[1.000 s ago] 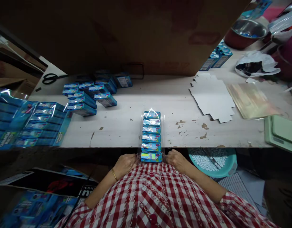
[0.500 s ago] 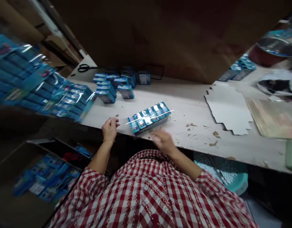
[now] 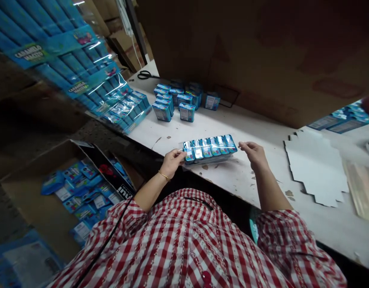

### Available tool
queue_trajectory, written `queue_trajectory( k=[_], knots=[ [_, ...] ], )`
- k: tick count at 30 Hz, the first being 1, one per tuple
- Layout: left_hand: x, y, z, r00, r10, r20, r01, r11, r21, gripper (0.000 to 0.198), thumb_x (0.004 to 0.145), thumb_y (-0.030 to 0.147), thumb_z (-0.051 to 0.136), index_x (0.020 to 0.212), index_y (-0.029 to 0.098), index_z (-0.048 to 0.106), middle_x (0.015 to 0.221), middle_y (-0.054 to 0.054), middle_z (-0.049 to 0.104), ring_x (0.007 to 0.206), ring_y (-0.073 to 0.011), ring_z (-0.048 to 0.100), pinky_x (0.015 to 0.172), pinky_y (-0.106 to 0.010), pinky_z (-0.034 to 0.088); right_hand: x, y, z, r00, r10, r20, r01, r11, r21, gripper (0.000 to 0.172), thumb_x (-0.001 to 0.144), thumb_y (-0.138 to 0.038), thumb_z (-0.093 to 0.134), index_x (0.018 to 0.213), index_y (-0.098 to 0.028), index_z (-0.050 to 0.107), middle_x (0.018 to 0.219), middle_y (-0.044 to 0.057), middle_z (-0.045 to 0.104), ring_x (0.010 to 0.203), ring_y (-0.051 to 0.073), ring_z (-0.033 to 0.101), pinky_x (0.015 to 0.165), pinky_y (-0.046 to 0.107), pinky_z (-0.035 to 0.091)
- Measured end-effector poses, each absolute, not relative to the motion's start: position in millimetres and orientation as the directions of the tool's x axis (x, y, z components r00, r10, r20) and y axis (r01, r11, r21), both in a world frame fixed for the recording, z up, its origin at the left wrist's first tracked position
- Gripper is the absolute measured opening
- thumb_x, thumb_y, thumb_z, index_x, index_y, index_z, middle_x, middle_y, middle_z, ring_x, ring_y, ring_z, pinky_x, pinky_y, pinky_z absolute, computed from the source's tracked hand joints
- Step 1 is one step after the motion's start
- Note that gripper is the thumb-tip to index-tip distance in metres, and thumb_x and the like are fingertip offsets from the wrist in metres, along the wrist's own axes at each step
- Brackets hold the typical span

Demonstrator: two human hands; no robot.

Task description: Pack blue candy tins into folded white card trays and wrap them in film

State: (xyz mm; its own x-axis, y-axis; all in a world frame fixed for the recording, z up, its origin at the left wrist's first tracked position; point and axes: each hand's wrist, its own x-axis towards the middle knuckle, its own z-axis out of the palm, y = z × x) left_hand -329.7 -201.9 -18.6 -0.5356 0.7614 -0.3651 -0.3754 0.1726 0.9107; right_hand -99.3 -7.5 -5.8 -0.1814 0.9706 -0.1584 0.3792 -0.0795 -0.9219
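Row of six blue rectangular tins in clear film [image 3: 210, 149] done, left hand [image 3: 172, 163] pinching its end, right hand [image 3: 253, 155] just clear, grip unclear; loose stacked blue tins [image 3: 172, 102] sit behind.

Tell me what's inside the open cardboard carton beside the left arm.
The cardboard carton holds loose blue packets with white labels; whatever lies beneath them, and the carton's floor, is covered.
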Motion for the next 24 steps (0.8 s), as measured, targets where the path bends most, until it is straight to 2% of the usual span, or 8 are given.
queue_trajectory(
  k=[5, 8, 11, 14, 18, 22, 24],
  knots=[
    [-327.0, -198.9, -8.1, -0.588, 0.764, -0.265, -0.331, 0.071, 0.941, 0.033, 0.051, 0.041, 0.077, 0.062, 0.014, 0.061, 0.060, 0.004, 0.055, 0.059, -0.0069, 0.047, 0.061, -0.022, 0.039, -101.2, -0.1, 5.5, -0.248, 0.951, -0.184, 0.381, -0.079, -0.921, 0.032, 0.048, -0.046, 0.074, 0.052, -0.017, 0.061, 0.053, -0.001, 0.055, 0.060, 0.012, 0.048, 0.065, 0.027, 0.038],
    [-332.7, -196.8, -5.3, -0.600, 0.763, -0.239, -0.334, 0.033, 0.942, 0.030, 0.051, 0.038, 0.076, 0.056, 0.014, 0.060, 0.056, 0.003, 0.055, 0.056, -0.0067, 0.045, 0.059, -0.022, 0.036, -110.1, 1.0, 20.1, -0.274, 0.943, -0.190, 0.358, -0.083, -0.930, 0.028, 0.043, -0.042, 0.076, 0.052, -0.018, 0.063, 0.056, 0.000, 0.060, 0.064, 0.015, 0.052, 0.064, 0.028, 0.039],
    [-353.8, -204.0, 1.7, -0.676, 0.701, -0.228, -0.335, -0.016, 0.942, 0.027, 0.051, 0.036, 0.075, 0.054, 0.015, 0.060, 0.054, 0.003, 0.055, 0.054, -0.0071, 0.044, 0.057, -0.023, 0.035, -138.7, -0.4, 38.8, -0.378, 0.907, -0.185, 0.354, -0.043, -0.934, 0.028, 0.041, -0.041, 0.077, 0.054, -0.019, 0.065, 0.058, 0.002, 0.063, 0.063, 0.016, 0.054, 0.062, 0.030, 0.041],
    [-389.7, -224.8, 19.7, -0.779, 0.601, -0.180, -0.279, -0.074, 0.957, 0.023, 0.051, 0.034, 0.074, 0.056, 0.015, 0.062, 0.055, 0.002, 0.057, 0.054, -0.0079, 0.046, 0.056, -0.023, 0.035, -192.8, -3.8, 61.5, -0.506, 0.855, -0.109, 0.329, 0.075, -0.941, 0.032, 0.040, -0.045, 0.078, 0.051, -0.018, 0.064, 0.054, 0.002, 0.062, 0.058, 0.016, 0.053, 0.058, 0.030, 0.040],
    [-449.8, -257.1, 55.1, -0.886, 0.453, -0.101, -0.188, -0.152, 0.970, 0.020, 0.049, 0.030, 0.074, 0.058, 0.014, 0.063, 0.053, 0.002, 0.057, 0.052, -0.0068, 0.044, 0.053, -0.021, 0.034, -292.2, -3.1, 92.2, -0.633, 0.773, 0.027, 0.245, 0.233, -0.941, 0.037, 0.047, -0.049, 0.075, 0.051, -0.015, 0.062, 0.050, 0.002, 0.058, 0.052, 0.014, 0.051, 0.054, 0.030, 0.039],
    [-507.3, -271.3, 82.5, -0.946, 0.325, -0.012, -0.081, -0.199, 0.977, 0.022, 0.050, 0.030, 0.074, 0.057, 0.014, 0.060, 0.055, 0.001, 0.058, 0.051, -0.0062, 0.046, 0.050, -0.020, 0.035, -402.1, 11.0, 108.8, -0.687, 0.718, 0.109, 0.193, 0.325, -0.926, 0.039, 0.055, -0.047, 0.073, 0.057, -0.010, 0.062, 0.051, 0.002, 0.056, 0.055, 0.014, 0.053, 0.060, 0.032, 0.042],
    [-534.7, -269.1, 87.5, -0.959, 0.283, 0.011, -0.047, -0.198, 0.979, 0.024, 0.050, 0.031, 0.074, 0.058, 0.014, 0.059, 0.056, 0.001, 0.059, 0.051, -0.0061, 0.047, 0.049, -0.019, 0.035, -458.5, 22.0, 107.9, -0.709, 0.677, 0.198, 0.140, 0.410, -0.901, 0.042, 0.061, -0.048, 0.069, 0.061, -0.006, 0.062, 0.052, 0.002, 0.055, 0.061, 0.017, 0.056, 0.066, 0.035, 0.044]
  ],
)
